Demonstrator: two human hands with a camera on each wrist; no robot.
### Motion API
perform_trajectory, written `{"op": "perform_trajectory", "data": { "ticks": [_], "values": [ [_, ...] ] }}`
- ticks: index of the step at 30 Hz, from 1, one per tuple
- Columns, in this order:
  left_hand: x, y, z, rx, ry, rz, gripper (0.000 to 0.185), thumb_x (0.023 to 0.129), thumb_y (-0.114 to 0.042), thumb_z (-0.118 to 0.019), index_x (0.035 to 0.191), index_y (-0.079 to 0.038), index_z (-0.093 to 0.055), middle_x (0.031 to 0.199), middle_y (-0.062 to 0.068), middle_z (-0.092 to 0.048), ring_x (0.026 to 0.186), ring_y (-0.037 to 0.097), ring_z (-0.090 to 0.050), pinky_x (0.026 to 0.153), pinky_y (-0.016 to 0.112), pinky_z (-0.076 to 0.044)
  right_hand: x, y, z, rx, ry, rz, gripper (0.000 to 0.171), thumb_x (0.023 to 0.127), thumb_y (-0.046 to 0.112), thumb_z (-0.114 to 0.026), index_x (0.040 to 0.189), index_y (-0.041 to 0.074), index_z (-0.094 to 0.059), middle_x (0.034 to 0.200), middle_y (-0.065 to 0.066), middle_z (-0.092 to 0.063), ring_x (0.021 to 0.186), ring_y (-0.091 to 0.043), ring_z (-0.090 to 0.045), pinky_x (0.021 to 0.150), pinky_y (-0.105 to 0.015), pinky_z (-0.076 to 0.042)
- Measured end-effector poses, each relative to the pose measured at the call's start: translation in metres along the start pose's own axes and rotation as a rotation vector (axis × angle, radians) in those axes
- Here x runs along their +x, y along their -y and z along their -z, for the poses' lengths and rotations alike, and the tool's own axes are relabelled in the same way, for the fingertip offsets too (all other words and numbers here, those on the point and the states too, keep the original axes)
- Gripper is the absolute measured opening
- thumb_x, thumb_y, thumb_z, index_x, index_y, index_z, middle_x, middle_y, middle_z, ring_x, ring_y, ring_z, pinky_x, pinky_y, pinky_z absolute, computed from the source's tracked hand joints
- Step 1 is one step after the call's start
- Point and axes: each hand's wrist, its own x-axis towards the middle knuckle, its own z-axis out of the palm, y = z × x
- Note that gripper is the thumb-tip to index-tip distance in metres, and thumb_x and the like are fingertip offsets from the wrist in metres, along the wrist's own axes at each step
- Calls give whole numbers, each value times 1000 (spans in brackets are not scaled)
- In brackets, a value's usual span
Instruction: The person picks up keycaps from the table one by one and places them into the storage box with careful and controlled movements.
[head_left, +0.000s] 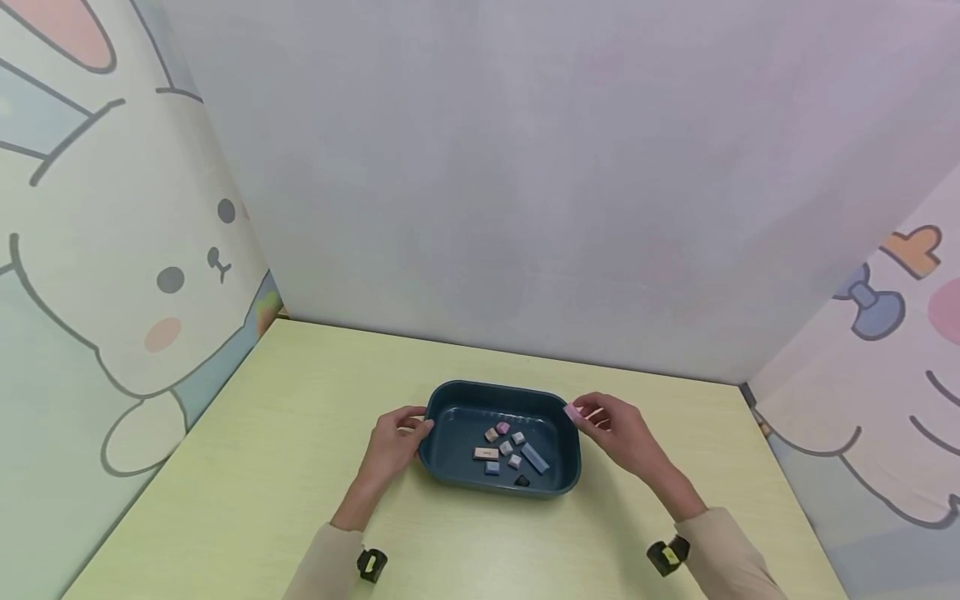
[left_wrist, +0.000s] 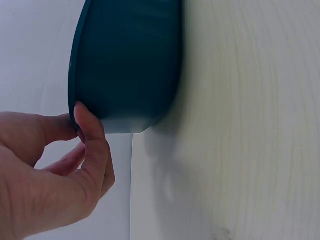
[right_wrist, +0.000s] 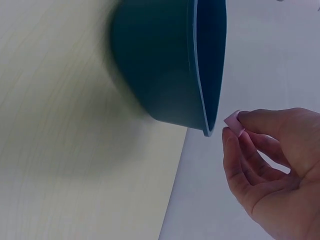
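A dark teal tub (head_left: pixel 457 417) stands on the table, with its outer wall in both wrist views. My left hand (head_left: pixel 396 437) pinches the tub's left rim, thumb on one side and fingers on the other. Between the thumb and fingertips of my right hand (head_left: pixel 618 429) is a small pink block (right_wrist: pixel 234 123), held just off the tub's right rim. Inside the tub lie several small pieces: a pink cube (head_left: pixel 503 427), a tan cube (head_left: pixel 491 435), whitish cubes, a cream oblong block (head_left: pixel 486 454), a blue block (head_left: pixel 492 468), a long blue bar (head_left: pixel 535 458) and a black piece (head_left: pixel 522 481).
The pale wooden table (head_left: pixel 300 467) runs back to a grey-white curtain (head_left: pixel 487 183). Cartoon-printed panels, including a rabbit panel (head_left: pixel 97 275) at left, flank it on both sides. Black bands with yellow marks sit at both wrists.
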Motion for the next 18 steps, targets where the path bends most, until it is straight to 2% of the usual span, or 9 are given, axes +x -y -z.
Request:
{"op": "perform_trajectory", "data": {
  "ticks": [12,18],
  "values": [
    [0,0,0,-4,3,1,29,99,-9,-68,125,5,-68,95,14,-68,72,25,-65,63,41,-58,9,3,-8,23,32,7,22,98,19,-73,115,6,-71,98,-3,-70,89,-20,-70,82,-39,-60],
    [0,-1,0,-9,4,6,30,99,-9,-68,125,5,-68,95,14,-68,73,26,-65,63,42,-58,15,3,-13,34,54,15,21,97,15,-73,115,4,-71,99,-5,-69,90,-21,-70,80,-37,-60]
  ]
}}
